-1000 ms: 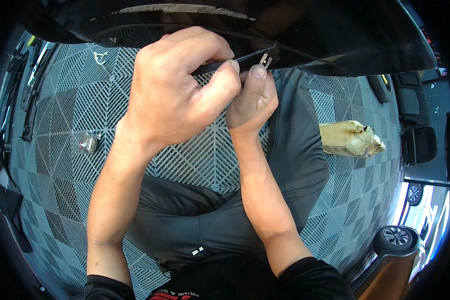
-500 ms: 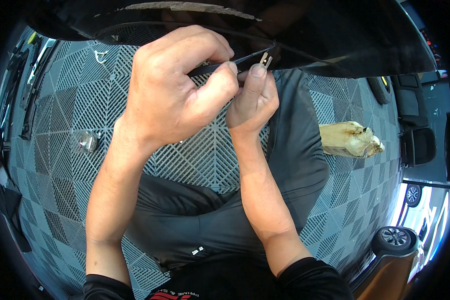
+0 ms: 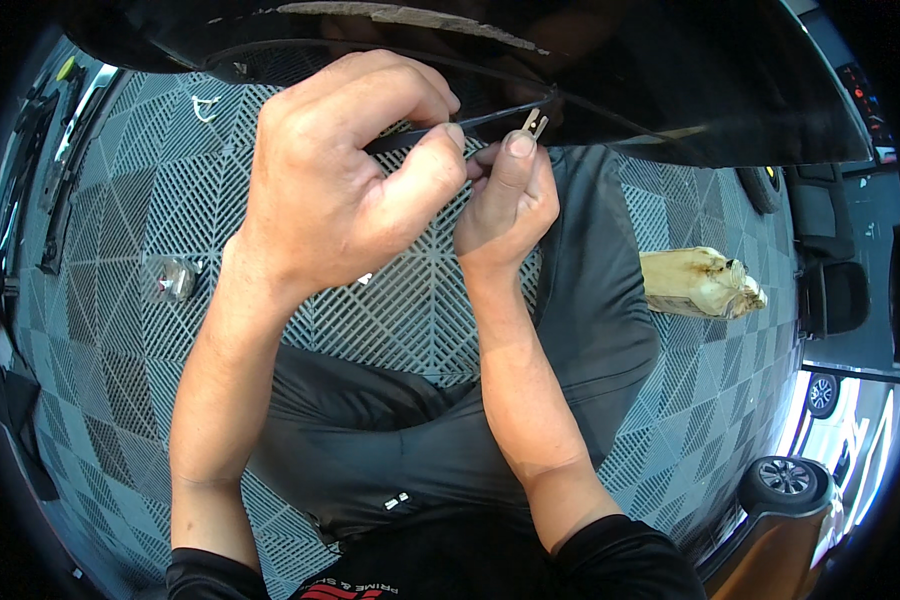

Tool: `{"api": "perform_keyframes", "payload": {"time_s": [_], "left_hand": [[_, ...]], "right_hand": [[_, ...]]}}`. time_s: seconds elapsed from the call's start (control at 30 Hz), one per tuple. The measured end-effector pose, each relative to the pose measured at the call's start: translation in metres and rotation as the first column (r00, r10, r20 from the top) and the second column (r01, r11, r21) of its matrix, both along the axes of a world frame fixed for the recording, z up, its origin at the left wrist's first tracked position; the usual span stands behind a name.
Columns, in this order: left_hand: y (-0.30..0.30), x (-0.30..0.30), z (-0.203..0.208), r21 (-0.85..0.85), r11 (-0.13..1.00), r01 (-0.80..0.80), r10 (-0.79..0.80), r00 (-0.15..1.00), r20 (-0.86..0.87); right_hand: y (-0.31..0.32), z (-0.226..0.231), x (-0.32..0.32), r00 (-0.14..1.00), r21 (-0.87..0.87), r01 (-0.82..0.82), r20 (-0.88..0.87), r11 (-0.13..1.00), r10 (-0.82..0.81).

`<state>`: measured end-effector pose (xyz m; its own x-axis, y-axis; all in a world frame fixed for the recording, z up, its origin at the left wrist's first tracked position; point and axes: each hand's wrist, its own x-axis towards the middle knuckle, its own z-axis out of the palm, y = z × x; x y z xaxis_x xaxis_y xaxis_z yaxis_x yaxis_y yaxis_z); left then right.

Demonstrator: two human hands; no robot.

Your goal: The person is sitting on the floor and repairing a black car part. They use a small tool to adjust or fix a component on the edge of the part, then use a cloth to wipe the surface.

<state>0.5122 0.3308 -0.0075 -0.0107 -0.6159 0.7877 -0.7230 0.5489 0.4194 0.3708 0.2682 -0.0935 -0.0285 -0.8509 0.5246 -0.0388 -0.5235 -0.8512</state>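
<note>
My left hand (image 3: 345, 180) pinches a thin dark strip (image 3: 505, 112) between thumb and forefinger. The strip runs rightward to a spot on a glossy black curved panel (image 3: 690, 100), probably a car body part. A dark length of it also shows behind the left fingers. Close by on the right, my right hand (image 3: 510, 205) is closed around a small, pale metal-coloured piece with two prongs (image 3: 536, 123). Its prongs point up, just below the strip's end; the lower part is hidden in my grip. Along the panel's top lies a long, rough, pale scraped patch (image 3: 410, 15).
Grey slatted tiles (image 3: 390, 320) cover the floor, where I sit with legs folded. A clear container (image 3: 170, 280) stands at left, near a white scrap (image 3: 206, 108). A stained yellowish bottle or bag (image 3: 700, 282) lies right of my knee. Vehicles (image 3: 785, 485) show at far right.
My left hand has shifted slightly left, and the strip looks a bit flatter. My right hand and the pronged piece have dropped slightly from the panel. The whole view has shifted a little.
</note>
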Motion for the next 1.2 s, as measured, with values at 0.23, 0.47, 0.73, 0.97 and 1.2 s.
{"api": "perform_keyframes", "payload": {"time_s": [0.23,0.47,0.73,0.97,1.2], "left_hand": [[0.005,0.005,0.0,0.024,1.0,-0.018,0.018,1.0,0.0],[0.009,0.009,0.001,0.014,1.0,-0.026,0.025,1.0,0.006],[0.015,0.013,0.003,-0.043,0.999,-0.015,0.017,0.999,0.049],[0.019,0.019,0.003,-0.09,0.996,0.012,-0.005,0.997,0.08],[0.025,0.024,0.002,-0.073,0.997,0.017,-0.012,0.998,0.058]], "right_hand": [[0.002,0.002,0.0,0.999,-0.003,0.008,-0.047,1.0,-0.008],[0.003,0.001,0.004,0.999,0.01,0.01,-0.031,1.0,-0.01],[0.005,0.002,0.01,0.999,0.016,0.023,-0.035,1.0,-0.023],[0.008,0.004,0.016,0.998,0.024,0.04,-0.055,0.999,-0.038],[0.009,0.002,0.021,0.999,0.031,0.034,-0.042,0.999,-0.032]]}}
